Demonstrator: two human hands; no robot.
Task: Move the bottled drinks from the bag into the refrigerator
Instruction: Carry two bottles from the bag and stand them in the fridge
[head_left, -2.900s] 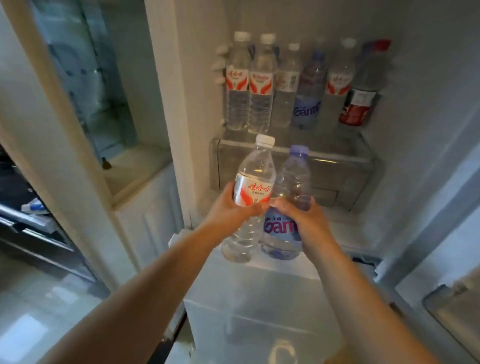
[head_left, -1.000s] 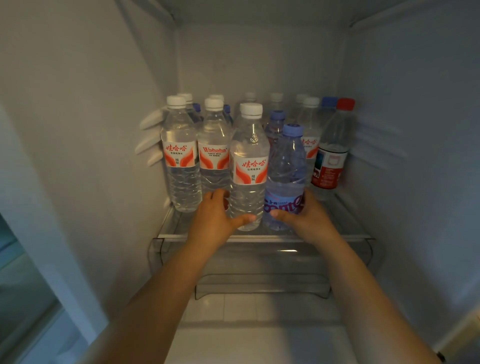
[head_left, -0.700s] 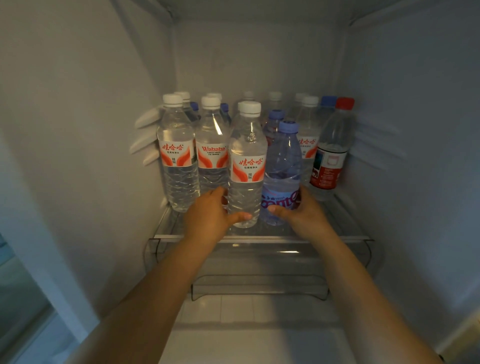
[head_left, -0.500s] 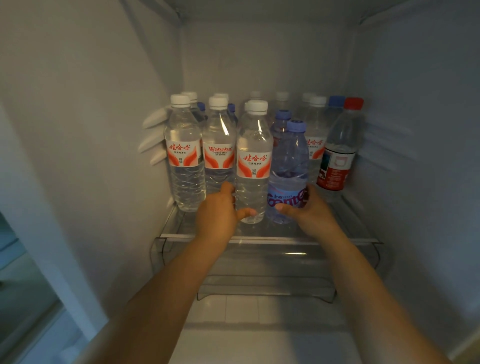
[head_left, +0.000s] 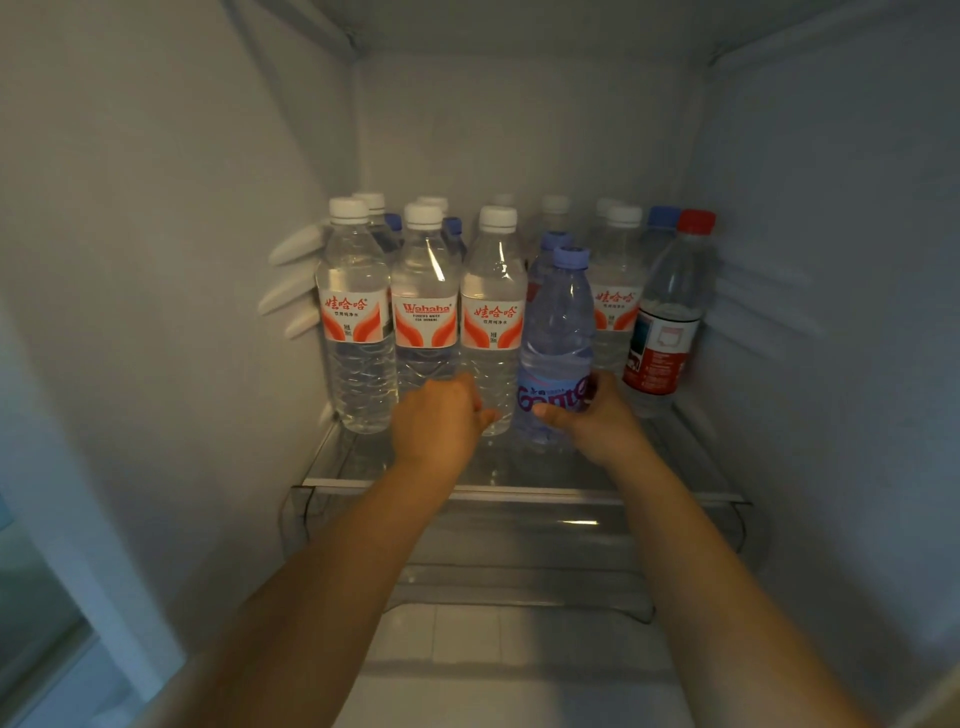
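Both my arms reach into the refrigerator. My left hand (head_left: 439, 418) grips the lower part of a clear water bottle with a white cap and red-and-white label (head_left: 493, 312), which stands upright on the glass shelf (head_left: 395, 480). My right hand (head_left: 597, 423) holds the base of a bluish bottle with a purple cap (head_left: 558, 332), upright just to the right of the first. The two bottles stand side by side in the front row. The bag is out of view.
Several more water bottles fill the shelf behind and beside them, including white-capped ones (head_left: 356, 312) at the left and a red-capped bottle (head_left: 667, 312) at the right. A clear drawer (head_left: 519, 545) sits under the shelf. Fridge walls close in left and right.
Both hands carried the two bottles from in front of the fridge onto the shelf and slid them back toward the row. Over the last half second they have hardly moved.
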